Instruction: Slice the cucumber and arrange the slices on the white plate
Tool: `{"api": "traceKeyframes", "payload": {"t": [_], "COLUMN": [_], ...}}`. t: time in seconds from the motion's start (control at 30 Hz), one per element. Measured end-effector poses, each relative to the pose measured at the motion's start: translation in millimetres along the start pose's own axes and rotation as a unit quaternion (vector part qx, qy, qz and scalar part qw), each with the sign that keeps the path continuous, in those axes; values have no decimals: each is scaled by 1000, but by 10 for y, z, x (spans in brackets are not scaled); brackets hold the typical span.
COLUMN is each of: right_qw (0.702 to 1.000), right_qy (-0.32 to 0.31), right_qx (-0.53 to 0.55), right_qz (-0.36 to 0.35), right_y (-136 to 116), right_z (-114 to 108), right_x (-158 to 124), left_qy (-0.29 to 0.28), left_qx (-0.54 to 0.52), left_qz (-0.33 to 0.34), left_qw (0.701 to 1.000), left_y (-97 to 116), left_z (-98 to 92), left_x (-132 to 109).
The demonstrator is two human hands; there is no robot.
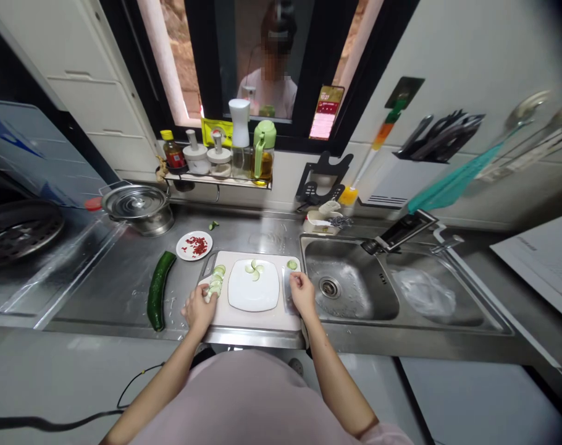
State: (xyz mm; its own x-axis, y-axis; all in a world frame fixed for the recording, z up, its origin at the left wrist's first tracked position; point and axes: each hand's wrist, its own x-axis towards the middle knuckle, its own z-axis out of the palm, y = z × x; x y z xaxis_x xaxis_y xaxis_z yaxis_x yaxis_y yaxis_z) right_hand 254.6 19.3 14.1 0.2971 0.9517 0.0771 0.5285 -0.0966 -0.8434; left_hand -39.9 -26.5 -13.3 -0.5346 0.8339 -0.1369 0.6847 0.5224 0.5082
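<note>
My left hand (pixel 200 309) is at the left edge of the white cutting board (pixel 255 321), its thumb and fingers closed on the near end of a row of cucumber slices (pixel 217 277). A white square plate (pixel 253 295) rests mid-board, with a few slices fanned out like a pinwheel (pixel 254 269) near its far rim. My right hand (pixel 303 293) is over the board's right edge, fingers curled together; what they hold, if anything, is hidden. Beside it lies a flat knife blade (pixel 288 290), its handle not visible. A cucumber end piece (pixel 291 264) sits just beyond.
Left of the board are a whole cucumber (pixel 159 290) and a small plate (pixel 181 248) of chopped red pieces. A steel pot (pixel 144 210) stands behind. The sink (pixel 350 278) is at right, with a black faucet (pixel 399 235). Condiments line a wall rack (pixel 218 180).
</note>
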Motion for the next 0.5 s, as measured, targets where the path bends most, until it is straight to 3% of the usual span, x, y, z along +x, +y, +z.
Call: {"api": "traceKeyframes", "payload": {"t": [0.5], "right_qw": [1000], "right_qy": [-11], "right_qx": [5], "right_qz": [9], "right_y": [-48], "right_z": [81], "right_x": [-57], "left_qy": [-1], "left_qx": [10], "left_qz": [-4], "left_qw": [1000], "left_y": [-92], "left_z": [90], "left_x": [15]}}
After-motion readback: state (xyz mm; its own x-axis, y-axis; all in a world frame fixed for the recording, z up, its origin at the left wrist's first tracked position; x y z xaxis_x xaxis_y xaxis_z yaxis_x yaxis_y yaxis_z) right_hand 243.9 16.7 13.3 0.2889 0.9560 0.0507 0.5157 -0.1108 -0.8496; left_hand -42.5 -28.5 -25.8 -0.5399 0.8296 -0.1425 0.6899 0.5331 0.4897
